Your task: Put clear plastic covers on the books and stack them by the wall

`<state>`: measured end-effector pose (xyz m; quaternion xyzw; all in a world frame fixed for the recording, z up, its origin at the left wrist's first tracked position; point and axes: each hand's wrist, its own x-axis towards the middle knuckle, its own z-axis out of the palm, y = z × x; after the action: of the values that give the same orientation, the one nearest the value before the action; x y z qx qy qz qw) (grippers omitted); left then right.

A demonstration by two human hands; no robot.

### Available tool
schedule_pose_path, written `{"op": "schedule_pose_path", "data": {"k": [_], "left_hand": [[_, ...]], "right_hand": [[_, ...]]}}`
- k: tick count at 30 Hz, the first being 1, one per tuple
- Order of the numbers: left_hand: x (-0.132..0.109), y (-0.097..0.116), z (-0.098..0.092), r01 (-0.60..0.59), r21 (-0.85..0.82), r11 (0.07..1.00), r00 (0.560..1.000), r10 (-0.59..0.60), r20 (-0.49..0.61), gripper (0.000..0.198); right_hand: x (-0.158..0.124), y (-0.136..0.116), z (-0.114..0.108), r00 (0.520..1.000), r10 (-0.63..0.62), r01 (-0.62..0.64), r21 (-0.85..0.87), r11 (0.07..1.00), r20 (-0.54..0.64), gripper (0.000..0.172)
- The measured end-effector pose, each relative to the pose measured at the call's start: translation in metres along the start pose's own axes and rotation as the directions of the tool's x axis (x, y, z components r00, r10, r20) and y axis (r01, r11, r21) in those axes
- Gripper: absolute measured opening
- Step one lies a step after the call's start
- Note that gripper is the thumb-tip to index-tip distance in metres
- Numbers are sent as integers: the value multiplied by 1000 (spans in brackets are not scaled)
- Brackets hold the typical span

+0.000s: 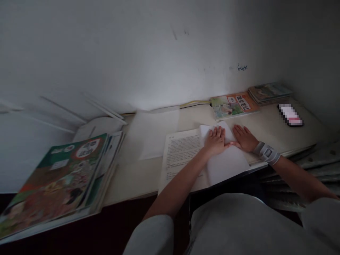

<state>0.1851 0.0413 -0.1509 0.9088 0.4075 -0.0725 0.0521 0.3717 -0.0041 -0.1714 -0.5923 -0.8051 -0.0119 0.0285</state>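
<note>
A book with a printed page (182, 152) lies open at the front edge of the table. Over its right side rests a white sheet of paper (225, 166); whether it is loose or part of the book, I cannot tell. My left hand (215, 141) presses flat on the upper part of this sheet, fingers pointing away from me. Just to its right, my right hand (244, 138) lies palm down at the sheet's right edge, fingers stretched out, with a grey band on the wrist. The two thumbs nearly meet. Neither hand grips anything.
A pale, thin sheet (156, 132) lies left of the book. Farther left is a stack of colourful books (61, 177). By the wall are an orange and green book (233, 105) and a smaller book pile (269, 92). A phone (290, 115) lies at the right.
</note>
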Motion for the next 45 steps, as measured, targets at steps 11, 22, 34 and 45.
{"op": "schedule_pose_path", "data": {"k": [11, 22, 34, 45], "left_hand": [[-6, 16, 4, -48, -32, 998, 999, 49, 18, 85], [8, 14, 6, -71, -65, 995, 997, 68, -48, 75], [64, -68, -38, 194, -431, 881, 977, -215, 1, 28], [73, -86, -52, 103, -795, 598, 991, 4, 131, 22]], "right_hand": [[1, -2, 5, 999, 33, -33, 15, 999, -9, 79], [2, 0, 1, 991, 119, -124, 88, 988, 54, 69], [-1, -12, -3, 988, 148, -150, 47, 988, 36, 64], [8, 19, 14, 917, 314, -184, 438, 880, -245, 76]]}}
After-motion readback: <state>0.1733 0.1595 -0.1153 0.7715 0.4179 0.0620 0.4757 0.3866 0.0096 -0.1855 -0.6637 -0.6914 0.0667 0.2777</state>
